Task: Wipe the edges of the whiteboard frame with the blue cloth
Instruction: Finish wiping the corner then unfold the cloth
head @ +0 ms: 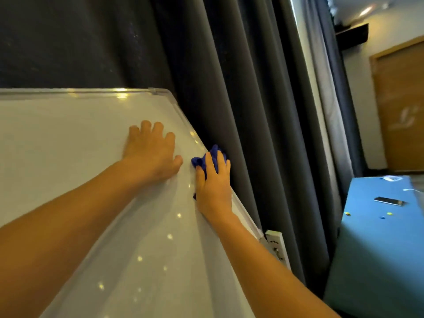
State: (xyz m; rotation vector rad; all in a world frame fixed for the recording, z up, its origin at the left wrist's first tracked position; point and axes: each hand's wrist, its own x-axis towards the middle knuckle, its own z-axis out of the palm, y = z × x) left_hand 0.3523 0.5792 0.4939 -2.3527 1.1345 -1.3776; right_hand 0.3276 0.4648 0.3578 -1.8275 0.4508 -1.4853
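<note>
The whiteboard (68,138) fills the left and centre, with a silvery frame (181,115) along its top and right edge. My left hand (151,150) lies flat on the white surface, fingers spread, close to the right edge. My right hand (213,187) presses the blue cloth (213,154) against the right frame edge, about halfway down the visible stretch. The cloth bunches out above and to the left of my fingers; the rest is hidden under my palm.
Dark grey curtains (252,111) hang right behind the board's right edge. A white bracket (276,246) sticks out below my right forearm. At the right stands a blue table (376,249) with a phone (389,201) and small bits. A wooden door (401,99) is far right.
</note>
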